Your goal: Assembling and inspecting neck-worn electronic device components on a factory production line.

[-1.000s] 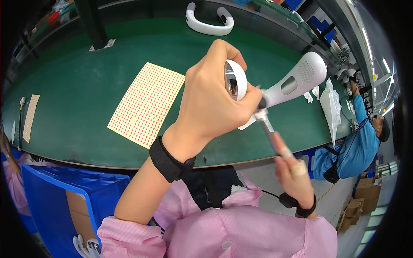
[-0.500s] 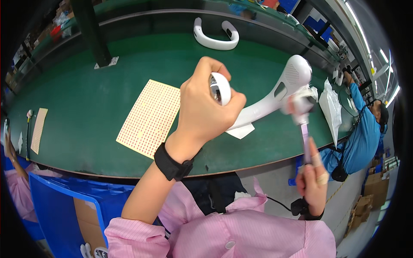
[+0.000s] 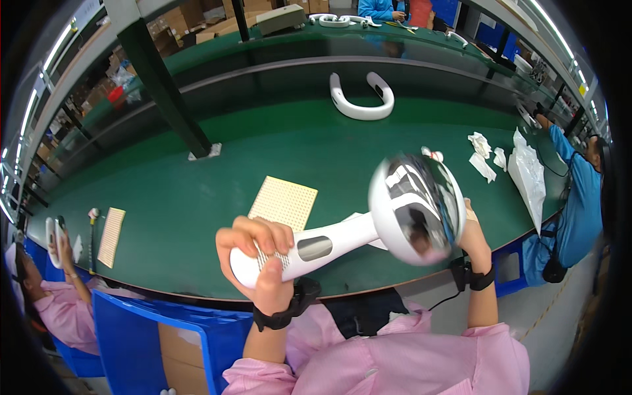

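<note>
A white neck fan (image 3: 345, 238) is raised in front of me over the near edge of the bench. Its perforated end is wrapped by the fingers of my left hand (image 3: 263, 253). The other end, a rounded shiny mirror-like part (image 3: 421, 204), is close to the camera and blurred. My right hand (image 3: 473, 227) is behind and beside that mirrored end, its fingers mostly hidden. A small white and red tip (image 3: 432, 155) shows just above the mirrored end. Whether my right hand holds it, I cannot tell.
Another U-shaped neck fan (image 3: 363, 112) lies farther back. A dotted sticker sheet (image 3: 286, 201) is on the green bench (image 3: 230, 171). Crumpled tissues (image 3: 482, 157) and a white plastic bag (image 3: 526, 174) lie right. A blue bin (image 3: 131, 329) stands lower left; co-workers sit both sides.
My left hand has moved down and left and now grips the fan's perforated end, with the mirrored end swung right. My right hand has risen behind it. The view has shifted.
</note>
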`<state>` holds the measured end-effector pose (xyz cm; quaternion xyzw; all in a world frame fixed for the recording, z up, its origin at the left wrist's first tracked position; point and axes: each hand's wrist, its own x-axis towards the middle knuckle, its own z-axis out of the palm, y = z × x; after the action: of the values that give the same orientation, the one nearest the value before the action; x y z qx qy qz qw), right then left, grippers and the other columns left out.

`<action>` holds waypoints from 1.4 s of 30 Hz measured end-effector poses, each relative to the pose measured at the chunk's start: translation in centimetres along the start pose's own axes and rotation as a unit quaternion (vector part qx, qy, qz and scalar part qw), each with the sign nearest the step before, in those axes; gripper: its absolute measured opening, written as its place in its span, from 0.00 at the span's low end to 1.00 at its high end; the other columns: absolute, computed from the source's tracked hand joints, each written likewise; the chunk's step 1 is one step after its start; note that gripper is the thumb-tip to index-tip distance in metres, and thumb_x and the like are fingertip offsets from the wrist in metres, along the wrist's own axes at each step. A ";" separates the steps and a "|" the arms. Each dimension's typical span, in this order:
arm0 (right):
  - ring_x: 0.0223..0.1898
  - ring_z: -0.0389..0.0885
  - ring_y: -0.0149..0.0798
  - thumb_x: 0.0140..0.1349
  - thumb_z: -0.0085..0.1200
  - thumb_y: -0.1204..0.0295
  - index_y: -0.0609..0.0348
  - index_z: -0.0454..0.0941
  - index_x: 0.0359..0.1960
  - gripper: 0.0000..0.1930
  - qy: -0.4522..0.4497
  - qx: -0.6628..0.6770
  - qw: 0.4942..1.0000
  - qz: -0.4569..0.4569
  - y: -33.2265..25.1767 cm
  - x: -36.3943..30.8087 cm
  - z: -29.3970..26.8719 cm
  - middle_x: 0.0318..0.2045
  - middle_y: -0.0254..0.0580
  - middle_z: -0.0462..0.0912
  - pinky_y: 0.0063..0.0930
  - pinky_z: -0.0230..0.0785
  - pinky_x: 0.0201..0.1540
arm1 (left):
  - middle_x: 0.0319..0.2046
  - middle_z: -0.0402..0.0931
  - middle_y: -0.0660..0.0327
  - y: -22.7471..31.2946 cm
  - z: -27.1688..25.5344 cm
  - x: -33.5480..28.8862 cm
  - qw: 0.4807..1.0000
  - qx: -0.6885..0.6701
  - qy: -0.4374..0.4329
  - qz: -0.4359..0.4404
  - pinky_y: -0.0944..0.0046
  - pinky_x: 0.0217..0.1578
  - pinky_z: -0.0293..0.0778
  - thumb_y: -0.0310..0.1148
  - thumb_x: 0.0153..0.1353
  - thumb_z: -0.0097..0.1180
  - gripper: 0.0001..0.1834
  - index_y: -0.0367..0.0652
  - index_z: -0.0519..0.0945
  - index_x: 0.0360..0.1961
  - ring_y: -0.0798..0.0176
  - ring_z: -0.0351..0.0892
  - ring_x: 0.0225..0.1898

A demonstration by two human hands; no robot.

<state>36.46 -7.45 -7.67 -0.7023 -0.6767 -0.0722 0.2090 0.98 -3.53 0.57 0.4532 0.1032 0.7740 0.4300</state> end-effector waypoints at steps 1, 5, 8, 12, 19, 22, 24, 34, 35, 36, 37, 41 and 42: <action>0.40 0.73 0.55 0.58 0.49 0.75 0.63 0.67 0.54 0.20 -0.057 0.096 0.989 0.095 -1.2 0.9 -1.1 0.42 0.58 0.70 0.41 0.68 0.43 | 0.25 0.59 0.61 0.4 0.1 0.4 0.999 0.006 -0.018 0.040 0.67 0.28 0.63 0.27 0.46 0.55 0.15 0.45 0.60 0.30 0.66 0.62 0.24; 0.42 0.77 0.41 0.67 0.41 0.63 0.66 0.73 0.48 0.19 -0.102 0.459 0.869 0.155 -5.1 3.0 -5.7 0.44 0.49 0.77 0.31 0.72 0.40 | 0.24 0.60 0.63 0.7 0.8 1.8 0.978 0.094 -0.113 0.146 0.66 0.25 0.65 0.27 0.47 0.58 0.17 0.47 0.60 0.29 0.67 0.63 0.23; 0.37 0.81 0.44 0.66 0.26 0.46 0.73 0.60 0.56 0.36 -0.265 0.810 0.502 0.149 -10.6 4.6 -9.2 0.45 0.59 0.75 0.29 0.77 0.31 | 0.24 0.72 0.59 1.2 0.8 3.0 0.902 0.164 -0.304 0.258 0.58 0.30 0.77 0.28 0.40 0.59 0.11 0.44 0.69 0.10 0.59 0.74 0.24; 0.27 0.78 0.38 0.64 0.33 0.51 0.69 0.60 0.57 0.31 -0.212 0.844 0.426 0.249 -13.1 6.4 -8.2 0.36 0.51 0.75 0.28 0.75 0.22 | 0.22 0.74 0.60 0.2 1.1 1.8 0.803 0.214 -0.401 0.385 0.61 0.35 0.76 0.46 0.56 0.51 0.17 0.42 0.76 0.22 0.60 0.74 0.26; 0.17 0.71 0.35 0.54 0.45 0.59 0.66 0.56 0.54 0.29 -0.119 0.958 0.225 0.131 -12.0 6.8 -1.1 0.25 0.40 0.64 0.31 0.71 0.17 | 0.54 0.64 0.42 -1.8 2.5 0.7 0.911 -0.063 0.053 -0.403 0.44 0.40 0.72 0.56 0.59 0.37 0.40 0.39 0.50 0.64 0.47 0.72 0.47; 0.15 0.71 0.36 0.54 0.46 0.59 0.65 0.54 0.54 0.30 -0.128 0.949 0.258 0.129 -11.2 7.3 0.4 0.24 0.41 0.64 0.31 0.72 0.16 | 0.45 0.69 0.42 -1.6 0.3 1.8 0.813 -0.131 0.008 -0.567 0.51 0.28 0.77 0.59 0.60 0.33 0.42 0.36 0.48 0.64 0.51 0.77 0.36; 0.14 0.71 0.36 0.54 0.47 0.59 0.65 0.54 0.54 0.30 -0.131 0.947 0.259 0.135 -11.2 7.2 0.8 0.23 0.41 0.64 0.31 0.72 0.15 | 0.31 0.69 0.51 -2.9 -0.5 1.6 0.754 -0.395 0.034 -0.524 0.61 0.13 0.73 0.59 0.61 0.33 0.38 0.36 0.54 0.60 0.59 0.74 0.20; 0.13 0.73 0.38 0.55 0.47 0.58 0.67 0.54 0.54 0.31 -0.142 0.950 0.252 0.115 -9.9 7.4 1.7 0.21 0.44 0.66 0.32 0.73 0.15 | 0.19 0.67 0.55 -3.1 0.7 1.5 0.794 -0.173 0.040 -0.582 0.63 0.09 0.72 0.56 0.51 0.49 0.31 0.33 0.63 0.36 0.62 0.68 0.10; 0.13 0.73 0.38 0.55 0.47 0.58 0.68 0.54 0.53 0.31 -0.143 0.949 0.255 0.120 -9.8 7.3 1.7 0.20 0.44 0.66 0.31 0.73 0.15 | 0.18 0.66 0.55 -3.0 0.6 1.5 0.790 -0.177 0.042 -0.585 0.62 0.10 0.72 0.55 0.51 0.49 0.31 0.33 0.63 0.36 0.62 0.68 0.11; 0.13 0.73 0.38 0.55 0.47 0.58 0.68 0.54 0.53 0.31 -0.140 0.949 0.255 0.123 -9.9 7.4 1.8 0.20 0.44 0.66 0.31 0.73 0.15 | 0.18 0.66 0.55 -2.9 0.6 1.6 0.787 -0.181 0.041 -0.588 0.62 0.11 0.72 0.55 0.51 0.49 0.31 0.33 0.63 0.35 0.62 0.69 0.11; 0.12 0.73 0.38 0.54 0.47 0.58 0.68 0.54 0.53 0.31 -0.144 0.951 0.249 0.117 -9.9 7.4 1.8 0.20 0.44 0.66 0.31 0.72 0.14 | 0.18 0.66 0.55 -2.8 0.8 1.6 0.791 -0.174 0.029 -0.586 0.61 0.11 0.73 0.55 0.50 0.52 0.31 0.33 0.63 0.35 0.61 0.69 0.11; 0.11 0.71 0.35 0.53 0.47 0.56 0.69 0.55 0.53 0.32 -0.128 0.937 0.276 0.169 -10.6 7.1 0.7 0.19 0.41 0.66 0.28 0.71 0.12 | 0.18 0.67 0.54 -2.6 1.1 0.7 0.803 -0.137 0.050 -0.577 0.62 0.10 0.71 0.53 0.46 0.57 0.32 0.34 0.64 0.35 0.60 0.69 0.11; 0.11 0.70 0.35 0.54 0.47 0.56 0.69 0.55 0.53 0.32 -0.130 0.932 0.294 0.168 -10.5 7.2 0.5 0.19 0.40 0.66 0.27 0.70 0.12 | 0.17 0.66 0.55 -3.1 1.0 0.6 0.800 -0.144 0.038 -0.582 0.62 0.10 0.70 0.54 0.45 0.57 0.32 0.34 0.65 0.35 0.59 0.69 0.11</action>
<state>26.62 -0.64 -3.32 -0.1351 -0.1753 0.7359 0.6399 3.43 -1.36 -0.21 0.2108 0.2510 0.4011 0.8554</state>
